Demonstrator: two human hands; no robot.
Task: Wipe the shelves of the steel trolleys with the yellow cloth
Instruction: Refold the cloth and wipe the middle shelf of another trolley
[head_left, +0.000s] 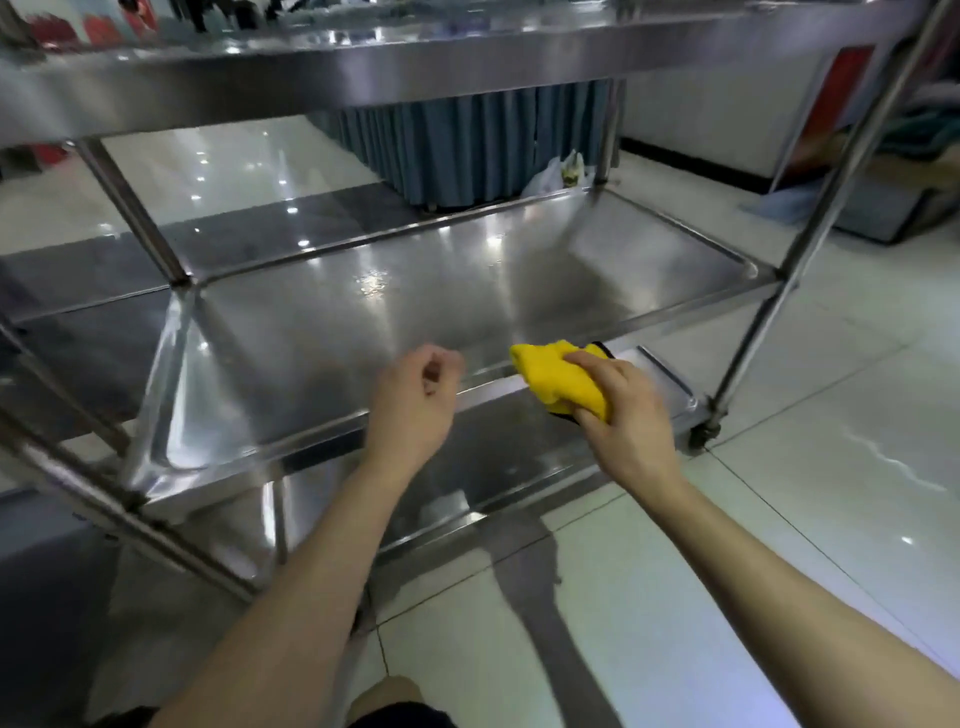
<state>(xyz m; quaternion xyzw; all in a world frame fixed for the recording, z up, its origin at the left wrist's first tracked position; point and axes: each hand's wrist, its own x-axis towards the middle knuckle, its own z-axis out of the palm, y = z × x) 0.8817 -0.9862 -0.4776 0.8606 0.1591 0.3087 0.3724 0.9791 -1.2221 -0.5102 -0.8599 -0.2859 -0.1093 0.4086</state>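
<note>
Down by the front edge of the middle shelf (322, 332), both bare forearms reached forward from the bottom of the view. The right hand (626, 410) was closed around the yellow cloth (563, 379), fingers wrapped over its top and the thumb tucked beneath, with the wrist bent slightly inward. The cloth was bunched into a wad with a dark edge showing at its back and underside, and it sat at the front rim of the middle shelf, toward the right end; whether it actually pressed on the metal could not be told. The left hand (415, 400) was curled into a loose fist holding nothing, knuckles up, hovering just at the same front rim and a little apart from the cloth.

The trolley (810, 218) was polished steel, with a top shelf (363, 67) overhead, the wide middle shelf with its raised lip, and a lower shelf (498, 457) partly seen beneath the hands. Ceiling lights reflected as bright spots across the metal. A slanted steel post stood at the right corner, with a caster wheel (704, 439) at its foot. The floor (779, 519) was pale glossy tile, and the arms cast a dark shadow on it.

Behind the trolley hung a pleated blue-grey table skirt (467, 140), with a white plastic bag (558, 174) lying at its base. Farther right, a white wall with a dark baseboard and a red panel (831, 104) appeared blurred. Red shapes showed dimly at the upper left.
</note>
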